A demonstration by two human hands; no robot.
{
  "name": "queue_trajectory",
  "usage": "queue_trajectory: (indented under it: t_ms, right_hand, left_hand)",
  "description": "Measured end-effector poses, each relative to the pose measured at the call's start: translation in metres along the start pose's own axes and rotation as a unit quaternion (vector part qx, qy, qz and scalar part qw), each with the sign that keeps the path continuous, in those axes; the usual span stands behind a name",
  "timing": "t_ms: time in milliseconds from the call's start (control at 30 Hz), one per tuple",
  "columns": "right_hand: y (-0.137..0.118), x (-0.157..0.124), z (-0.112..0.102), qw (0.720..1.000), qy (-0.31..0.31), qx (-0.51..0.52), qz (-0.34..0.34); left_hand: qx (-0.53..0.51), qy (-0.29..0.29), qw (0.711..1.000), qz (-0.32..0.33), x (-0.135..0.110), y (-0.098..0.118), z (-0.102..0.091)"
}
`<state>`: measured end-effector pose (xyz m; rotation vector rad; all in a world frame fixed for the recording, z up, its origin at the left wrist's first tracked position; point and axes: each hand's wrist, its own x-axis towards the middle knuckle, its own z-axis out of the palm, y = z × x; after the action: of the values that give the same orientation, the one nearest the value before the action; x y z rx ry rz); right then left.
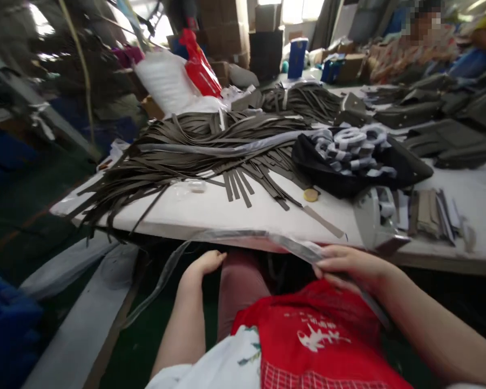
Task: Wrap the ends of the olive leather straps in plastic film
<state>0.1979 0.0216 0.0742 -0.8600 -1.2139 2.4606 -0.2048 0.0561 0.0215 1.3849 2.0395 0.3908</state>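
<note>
A long grey strap (235,235), which looks wrapped in clear plastic, arches along the table's front edge. My right hand (338,265) is closed around its right part, and the tail continues under my forearm. On the left the strap curves down past my left arm toward the floor. Above my thigh is my left hand (208,263), its fingers curled together below the strap; whatever they might hold is hidden. A large pile of dark strips (178,156) covers the table's left part, with another sleeved strap lying across it.
On the white table (178,216) are a black bag (324,173) of white-grey rings (348,140), a yellow tape roll (310,194), a metal dispenser (375,216) and small stacked strips (429,216). Dark pouches lie at right. A person (413,54) is across the table.
</note>
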Motion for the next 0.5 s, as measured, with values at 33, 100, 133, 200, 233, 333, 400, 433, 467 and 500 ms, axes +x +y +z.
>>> queue_trajectory:
  t_ms: [33, 100, 133, 200, 233, 333, 400, 433, 467, 500]
  right_hand:
    - [0.001, 0.013, -0.002, 0.999, -0.016, 0.049, -0.006]
    - [0.009, 0.038, -0.007, 0.986, -0.021, 0.167, 0.02]
    - [0.015, 0.051, -0.009, 0.972, 0.009, 0.233, 0.042]
    - [0.029, 0.074, -0.009, 0.933, 0.093, 0.338, 0.077]
    - [0.036, 0.086, -0.009, 0.916, 0.134, 0.37, 0.082]
    - [0.051, 0.119, -0.009, 0.891, 0.204, 0.403, 0.053]
    - [0.055, 0.137, -0.01, 0.877, 0.238, 0.417, 0.025]
    - [0.056, 0.145, -0.011, 0.869, 0.255, 0.424, 0.011]
    - [0.057, 0.152, -0.011, 0.861, 0.271, 0.43, -0.002]
    - [0.059, 0.157, -0.012, 0.854, 0.284, 0.435, -0.014]
  left_hand:
    - [0.009, -0.088, 0.996, 0.004, -0.008, 0.002, 0.018]
    - [-0.007, -0.216, 0.976, 0.02, -0.025, 0.01, 0.048]
    - [-0.019, -0.262, 0.965, 0.029, -0.033, 0.016, 0.06]
    - [-0.074, -0.333, 0.939, 0.046, -0.048, 0.031, 0.078]
    - [-0.12, -0.368, 0.921, 0.049, -0.056, 0.039, 0.085]
    - [-0.279, -0.463, 0.841, 0.025, -0.076, 0.061, 0.102]
    - [-0.346, -0.504, 0.792, -0.011, -0.088, 0.072, 0.113]
    - [-0.363, -0.514, 0.777, -0.032, -0.093, 0.076, 0.117]
    - [-0.375, -0.523, 0.763, -0.054, -0.097, 0.078, 0.122]
    - [-0.386, -0.532, 0.749, -0.076, -0.101, 0.08, 0.126]
